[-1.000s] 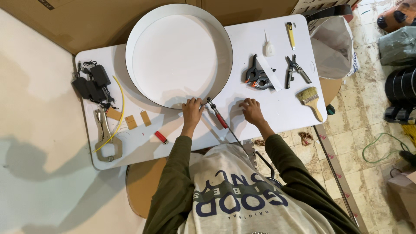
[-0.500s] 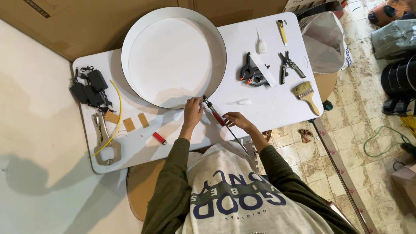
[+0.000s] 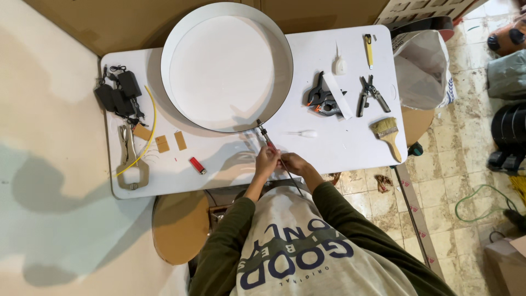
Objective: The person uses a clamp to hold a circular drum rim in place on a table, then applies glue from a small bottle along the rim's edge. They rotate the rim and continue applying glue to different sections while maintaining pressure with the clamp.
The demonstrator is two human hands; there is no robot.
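A large round white frame with a thin dark rim (image 3: 176, 107) lies on the white table (image 3: 350, 148). A slim tool with a metal tip and a red handle (image 3: 265, 136) lies with its tip against the frame's near rim, and its thin cord runs back toward me. My left hand (image 3: 266, 162) is closed around the rear of the handle at the table's near edge. My right hand (image 3: 295, 163) sits beside it, fingers pinched on the cord. The two hands touch each other.
Right of the frame lie black spring clamps (image 3: 323, 100), pliers (image 3: 372, 93), a paintbrush (image 3: 388, 135), a yellow knife (image 3: 369, 47), a glue bottle (image 3: 340, 63) and a small white piece (image 3: 304, 133). On the left are black adapters (image 3: 118, 93), locking pliers (image 3: 131, 164), cardboard tags (image 3: 163, 143) and a red lighter (image 3: 197, 165).
My left hand left the frame's rim and drew back to the tool's handle. My right hand lifted off the table, uncovering the small white piece, and took the cord.
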